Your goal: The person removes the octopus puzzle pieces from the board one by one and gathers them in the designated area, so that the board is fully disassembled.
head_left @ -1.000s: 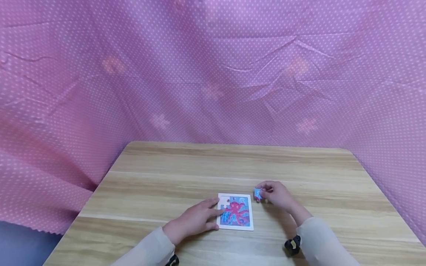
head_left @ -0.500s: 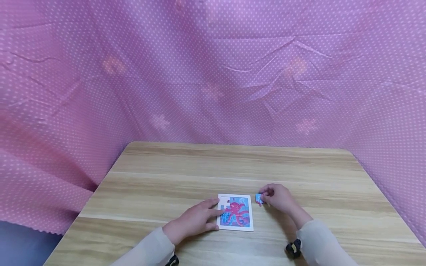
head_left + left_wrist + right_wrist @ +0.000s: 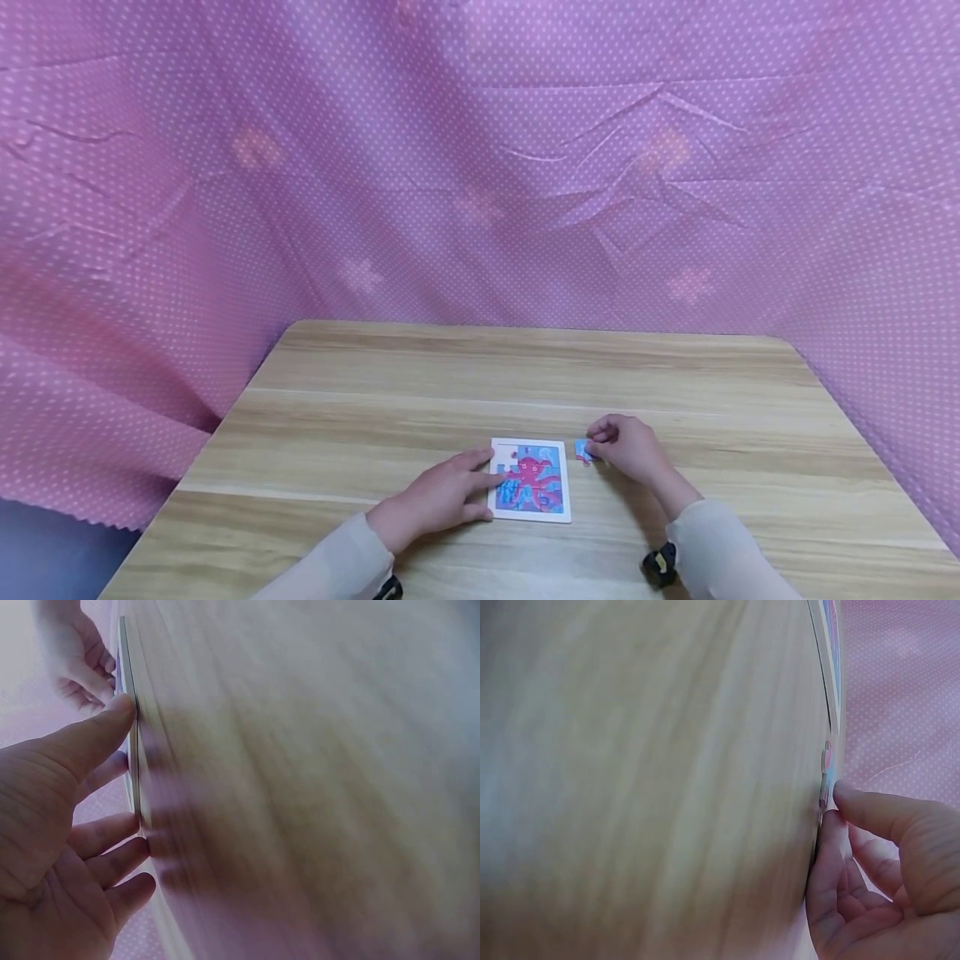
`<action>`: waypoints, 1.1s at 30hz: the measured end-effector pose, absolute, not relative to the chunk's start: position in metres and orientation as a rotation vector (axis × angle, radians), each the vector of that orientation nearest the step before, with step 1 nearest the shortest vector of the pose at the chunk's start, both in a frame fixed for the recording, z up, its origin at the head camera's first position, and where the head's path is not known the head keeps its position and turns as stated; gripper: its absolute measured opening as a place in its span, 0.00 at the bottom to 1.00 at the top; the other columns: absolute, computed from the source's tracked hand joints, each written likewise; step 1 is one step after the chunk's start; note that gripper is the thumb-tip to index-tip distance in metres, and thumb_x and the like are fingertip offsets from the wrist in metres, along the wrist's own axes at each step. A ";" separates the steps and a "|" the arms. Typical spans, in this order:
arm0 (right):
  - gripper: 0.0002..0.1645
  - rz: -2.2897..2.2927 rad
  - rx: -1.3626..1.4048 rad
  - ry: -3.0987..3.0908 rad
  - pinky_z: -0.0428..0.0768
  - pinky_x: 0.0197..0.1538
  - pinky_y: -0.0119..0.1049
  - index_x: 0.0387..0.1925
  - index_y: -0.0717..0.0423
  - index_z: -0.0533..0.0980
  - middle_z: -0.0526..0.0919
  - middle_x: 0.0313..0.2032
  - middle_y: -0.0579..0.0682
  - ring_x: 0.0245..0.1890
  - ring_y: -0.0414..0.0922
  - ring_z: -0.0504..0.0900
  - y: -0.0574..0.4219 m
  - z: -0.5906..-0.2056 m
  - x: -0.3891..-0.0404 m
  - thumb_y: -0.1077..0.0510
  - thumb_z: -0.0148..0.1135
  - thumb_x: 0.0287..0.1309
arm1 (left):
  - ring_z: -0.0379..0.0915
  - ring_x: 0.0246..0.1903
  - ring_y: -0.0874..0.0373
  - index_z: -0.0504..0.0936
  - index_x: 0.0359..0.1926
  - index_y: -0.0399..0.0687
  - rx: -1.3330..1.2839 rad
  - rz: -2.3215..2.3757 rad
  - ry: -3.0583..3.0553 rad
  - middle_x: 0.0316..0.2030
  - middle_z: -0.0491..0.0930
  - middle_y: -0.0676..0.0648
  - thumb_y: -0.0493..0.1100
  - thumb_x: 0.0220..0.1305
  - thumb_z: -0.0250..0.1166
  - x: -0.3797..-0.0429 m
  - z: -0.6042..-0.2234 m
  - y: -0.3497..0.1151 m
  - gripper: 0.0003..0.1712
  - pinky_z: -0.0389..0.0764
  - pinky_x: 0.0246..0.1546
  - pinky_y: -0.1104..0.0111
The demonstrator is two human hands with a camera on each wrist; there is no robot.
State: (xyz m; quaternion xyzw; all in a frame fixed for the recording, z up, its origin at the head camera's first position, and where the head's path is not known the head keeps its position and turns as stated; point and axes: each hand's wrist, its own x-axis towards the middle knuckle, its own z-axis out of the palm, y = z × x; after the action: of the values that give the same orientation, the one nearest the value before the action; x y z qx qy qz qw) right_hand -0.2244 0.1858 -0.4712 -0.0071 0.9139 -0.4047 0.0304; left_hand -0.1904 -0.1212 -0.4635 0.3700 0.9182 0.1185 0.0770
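Observation:
In the head view, a white-framed jigsaw puzzle (image 3: 529, 516) with a pink octopus on blue lies on the table. Its upper-left part shows bare white backing. My left hand (image 3: 441, 495) rests along the frame's left side, fingers loosely extended and one finger on the picture. In the left wrist view, the thumb and fingertips touch the board edge (image 3: 130, 671). Right of the board, my right hand (image 3: 628, 447) pinches a blue-and-pink puzzle piece (image 3: 581, 450) by its right side, low at the table. The right wrist view shows the piece (image 3: 826, 780) edge-on at the thumb and index finger.
The wooden table (image 3: 360, 408) has rounded far corners. A pink polka-dot cloth (image 3: 480, 167) hangs behind it and at both sides. Dark wrist devices (image 3: 660, 565) sit at the sleeve cuffs.
My right hand has come down a little toward the table with the puzzle piece, which now lies flatter and slightly lower. My left hand and the board stay in place.

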 end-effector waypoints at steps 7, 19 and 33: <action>0.10 -1.268 -0.031 2.826 0.78 0.36 0.35 0.37 0.59 0.79 0.80 0.30 0.46 0.31 0.42 0.77 0.185 -0.470 -0.224 0.62 0.69 0.52 | 0.57 0.66 0.49 0.74 0.63 0.58 1.110 0.380 2.733 0.68 0.62 0.44 0.57 0.60 0.65 -0.191 -0.462 -0.121 0.30 0.63 0.63 0.57; 0.11 -1.408 -0.127 2.716 0.81 0.32 0.33 0.39 0.58 0.78 0.79 0.31 0.46 0.31 0.42 0.79 0.156 -0.462 -0.226 0.64 0.68 0.53 | 0.58 0.65 0.47 0.74 0.63 0.59 1.049 0.466 2.722 0.68 0.60 0.43 0.58 0.57 0.67 -0.196 -0.464 -0.120 0.32 0.63 0.63 0.55; 0.10 -1.309 -0.245 2.717 0.79 0.42 0.38 0.38 0.54 0.80 0.79 0.31 0.42 0.35 0.41 0.77 0.111 -0.458 -0.244 0.66 0.67 0.53 | 0.57 0.66 0.46 0.75 0.62 0.60 1.126 0.434 2.714 0.67 0.62 0.41 0.60 0.59 0.65 -0.218 -0.460 -0.117 0.31 0.63 0.63 0.54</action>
State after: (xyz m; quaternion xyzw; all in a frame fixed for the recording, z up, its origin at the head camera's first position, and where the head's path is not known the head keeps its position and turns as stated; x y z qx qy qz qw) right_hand -0.2441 0.1114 -0.4584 -0.0809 0.8964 -0.4320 0.0578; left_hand -0.2177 -0.1170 -0.4605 0.3775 0.9105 0.1456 0.0855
